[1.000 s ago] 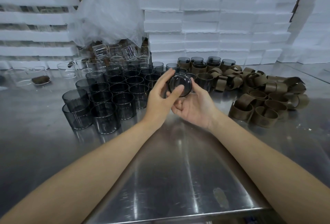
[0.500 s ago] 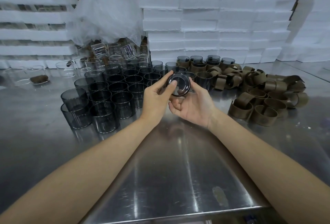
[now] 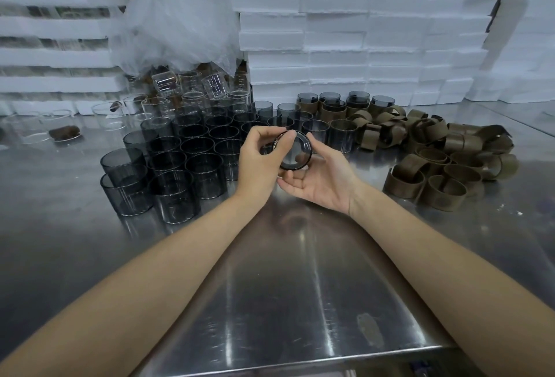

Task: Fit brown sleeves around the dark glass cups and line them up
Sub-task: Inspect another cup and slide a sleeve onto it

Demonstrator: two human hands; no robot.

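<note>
both hands are on one dark glass cup [image 3: 294,151], held up off the tabletop [image 3: 285,301] with its round end tipped toward the camera. left hand [image 3: 261,163] pinches the rim from the top with thumb and fingers, right hand [image 3: 322,177] cradles it underneath, palm up. can't see a sleeve on this one, so i'd say it's at the start of its turn. bare cups [image 3: 180,160] are bunched on the left, loose brown sleeves [image 3: 444,160] piled on the right, and a few sleeved cups [image 3: 339,103] sit in a row at the back. tip for this step: keep the left hand's hold firm, free the right hand to grab a sleeve, slide it on square so it doesn't buckle, then park the cup next to that back row.
</note>
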